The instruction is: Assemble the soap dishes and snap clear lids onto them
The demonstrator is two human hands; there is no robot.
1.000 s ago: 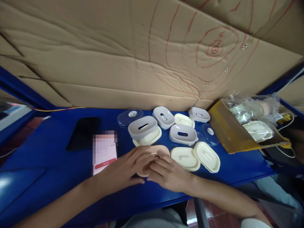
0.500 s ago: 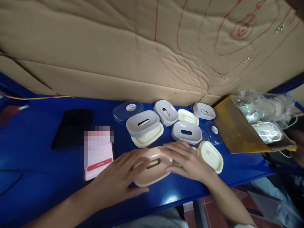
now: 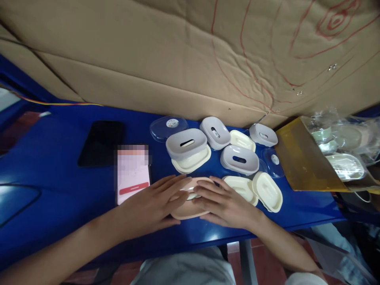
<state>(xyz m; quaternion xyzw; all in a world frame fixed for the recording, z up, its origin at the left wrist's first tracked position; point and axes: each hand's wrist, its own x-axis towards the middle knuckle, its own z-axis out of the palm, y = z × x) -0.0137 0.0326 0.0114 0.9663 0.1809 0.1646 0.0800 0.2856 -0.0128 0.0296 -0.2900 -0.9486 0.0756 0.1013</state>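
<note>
A pinkish-beige oval soap dish [image 3: 189,209] with a slot in its middle sits near the front of the blue table. My left hand [image 3: 157,200] grips its left side, fingers laid over the rim. From the right, my right hand [image 3: 224,202] holds the other side, its fingertips reaching over the slot. The fingers cover much of the dish. Just beyond my right hand lie a cream tray [image 3: 242,188] and another cream tray [image 3: 268,192]. Behind the dish, a grey soap dish [image 3: 186,144] rests partly on a cream tray [image 3: 192,160].
More grey dishes, such as one grey dish [image 3: 240,159], and clear lids [image 3: 166,128] stand farther back. A lit phone [image 3: 133,178] and a black flat object [image 3: 101,142] lie at left. On the right is a cardboard box [image 3: 292,166] with plastic-wrapped pieces. A brown board [image 3: 148,51] closes the back.
My right hand has moved left and farther over the pinkish-beige dish, uncovering the cream tray beside it. The camera view has shifted, so the table's things appear higher and farther right.
</note>
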